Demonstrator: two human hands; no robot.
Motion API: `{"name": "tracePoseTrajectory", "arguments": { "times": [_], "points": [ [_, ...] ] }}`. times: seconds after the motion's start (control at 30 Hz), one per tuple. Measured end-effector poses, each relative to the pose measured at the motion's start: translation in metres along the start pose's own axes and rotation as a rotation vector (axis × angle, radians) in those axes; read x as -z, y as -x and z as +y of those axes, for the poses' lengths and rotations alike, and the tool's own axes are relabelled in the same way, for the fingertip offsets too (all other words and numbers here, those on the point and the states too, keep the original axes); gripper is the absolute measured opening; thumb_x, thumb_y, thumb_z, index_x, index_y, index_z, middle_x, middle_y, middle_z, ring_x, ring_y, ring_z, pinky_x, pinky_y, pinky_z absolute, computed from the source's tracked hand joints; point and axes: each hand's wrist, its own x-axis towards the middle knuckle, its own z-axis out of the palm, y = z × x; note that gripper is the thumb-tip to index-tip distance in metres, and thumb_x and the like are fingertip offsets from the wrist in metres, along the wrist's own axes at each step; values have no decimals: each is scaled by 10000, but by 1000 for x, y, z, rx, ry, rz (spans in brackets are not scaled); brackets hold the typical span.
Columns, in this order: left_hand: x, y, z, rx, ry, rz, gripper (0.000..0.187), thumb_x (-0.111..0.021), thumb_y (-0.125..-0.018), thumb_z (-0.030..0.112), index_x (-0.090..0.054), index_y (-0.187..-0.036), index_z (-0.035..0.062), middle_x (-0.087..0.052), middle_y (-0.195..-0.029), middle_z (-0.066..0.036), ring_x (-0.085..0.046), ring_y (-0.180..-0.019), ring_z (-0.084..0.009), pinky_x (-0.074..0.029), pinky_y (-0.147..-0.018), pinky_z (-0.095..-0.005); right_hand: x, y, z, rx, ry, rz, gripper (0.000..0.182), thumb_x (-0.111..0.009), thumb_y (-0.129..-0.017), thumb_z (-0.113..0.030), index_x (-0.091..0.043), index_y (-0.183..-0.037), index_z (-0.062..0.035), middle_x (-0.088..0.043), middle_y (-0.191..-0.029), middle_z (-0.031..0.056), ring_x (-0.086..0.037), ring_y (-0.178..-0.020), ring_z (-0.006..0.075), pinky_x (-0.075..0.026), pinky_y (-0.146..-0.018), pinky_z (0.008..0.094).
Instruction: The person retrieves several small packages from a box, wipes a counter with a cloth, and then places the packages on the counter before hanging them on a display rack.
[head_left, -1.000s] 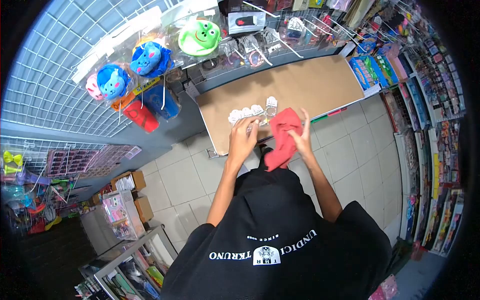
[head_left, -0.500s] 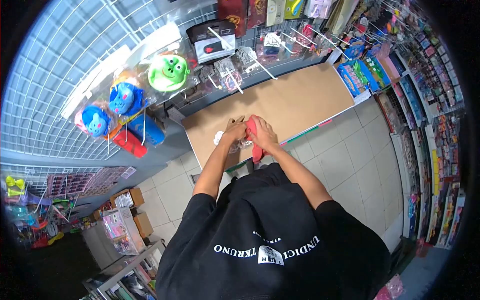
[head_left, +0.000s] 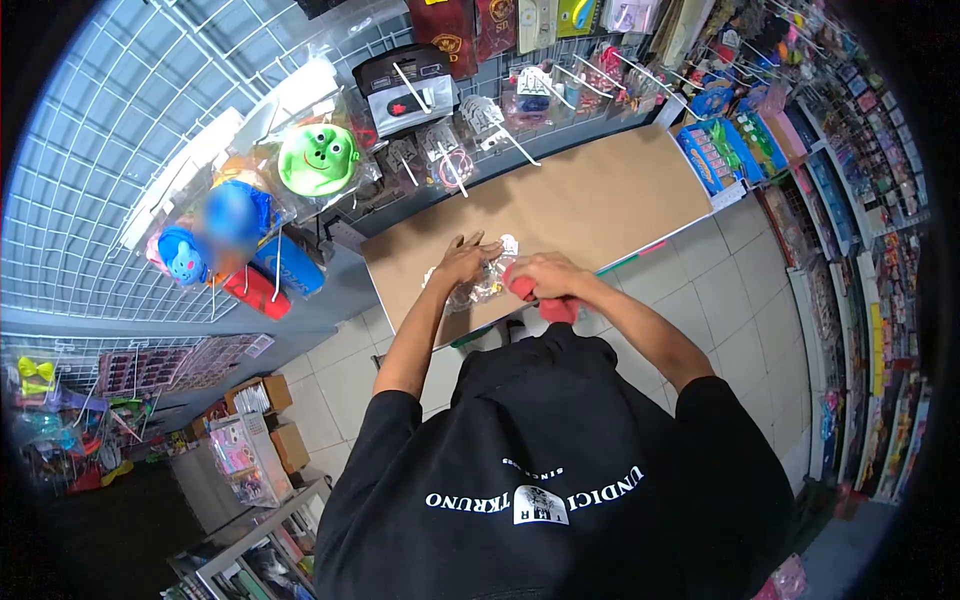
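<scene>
A red cloth (head_left: 557,310) is bunched under my right hand (head_left: 548,272), whose fingers curl round it. Part of the cloth hangs past the near edge of the brown-topped table (head_left: 605,200). My left hand (head_left: 465,262) lies over small clear plastic packets (head_left: 486,288) with white card tops, fingers stretched out and touching them. What the packets contain is too small to make out. The cloth is just to the right of the packets.
Behind the table a wire grid holds hooks with packaged goods, among them a green frog-faced pouch (head_left: 318,158). Blue display boxes (head_left: 712,155) stand at the table's right end. Stocked shelves (head_left: 850,300) line the right side. Tiled floor (head_left: 690,285) lies in front.
My right hand has moved right and toward me with the red cloth, away from my left hand. My left hand has flattened over the packets, and more of them show.
</scene>
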Motion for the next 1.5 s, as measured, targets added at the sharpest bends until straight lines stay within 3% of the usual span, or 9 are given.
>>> {"name": "tracePoseTrajectory", "arguments": {
  "times": [0.2,0.3,0.5,0.53,0.67,0.9,1.07,1.27,1.5],
  "points": [
    [-17,-1,-4,25,32,43,710,-619,-762,138,-441,-1429,306,-347,-1526,97,-196,-1456,-323,-160,-1135,-621,-32,-28,-4,-31,-129,420,682,-687,-667,-105,-489,-1320,-95,-578,-1232,155,-577,-1097,340,-472,-931,450],
    [-13,5,4,28,98,96,747,-638,-698,93,-483,-1399,298,-361,-1516,110,-208,-1457,-283,-135,-1166,-586,-57,-10,-16,-128,-7,342,726,-668,-657,-39,-455,-1347,-120,-484,-1347,137,-545,-1142,350,-491,-926,423],
    [-9,-3,0,9,-7,45,811,-642,-679,10,-463,-1408,318,-375,-1501,133,-238,-1446,-273,-120,-1182,-576,-26,0,-4,48,121,70,493,-646,-693,-76,-612,-1178,-157,-643,-1131,83,-616,-1046,306,-498,-905,419],
    [-7,-1,4,5,-74,96,716,-646,-719,32,-508,-1375,282,-437,-1468,103,-332,-1405,-262,-217,-1156,-547,-14,5,-3,112,101,63,421,-625,-688,-71,-661,-1097,-166,-676,-1088,62,-621,-1054,275,-498,-903,403],
    [-2,-4,14,-75,-21,329,443,-680,-785,105,-600,-1208,207,-578,-1244,12,-523,-1168,-234,-389,-933,-456,-3,32,16,-40,-175,123,491,-579,-663,-46,-655,-1138,-142,-640,-1192,104,-609,-1078,321,-463,-944,416],
    [5,-27,29,5,52,330,450,-721,-786,224,-586,-1215,200,-545,-1236,-37,-520,-1152,-264,-380,-930,-453,-27,74,29,-310,-548,434,515,-573,-686,12,-620,-1191,-75,-645,-1180,122,-609,-1102,259,-460,-957,340],
    [2,-22,44,119,261,582,444,-711,-793,318,-597,-1199,180,-586,-1153,-85,-541,-1117,-285,-393,-913,-454,-21,79,11,-305,-828,474,530,-541,-689,69,-607,-1202,-52,-646,-1143,123,-602,-1064,195,-449,-952,299],
    [13,42,44,428,75,369,418,-757,-740,300,-646,-1120,165,-644,-1099,-64,-591,-1054,-286,-419,-860,-467,-33,42,8,-214,-629,553,541,-602,-699,13,-605,-1227,-104,-607,-1248,154,-571,-1159,325,-446,-983,379],
    [-21,43,37,511,261,454,437,-764,-717,241,-644,-1118,115,-671,-1049,-129,-622,-1018,-318,-430,-855,-495,-30,1,12,-176,-384,432,534,-664,-715,-79,-600,-1242,-140,-607,-1264,111,-576,-1153,308,-467,-959,394]
  ]
}}
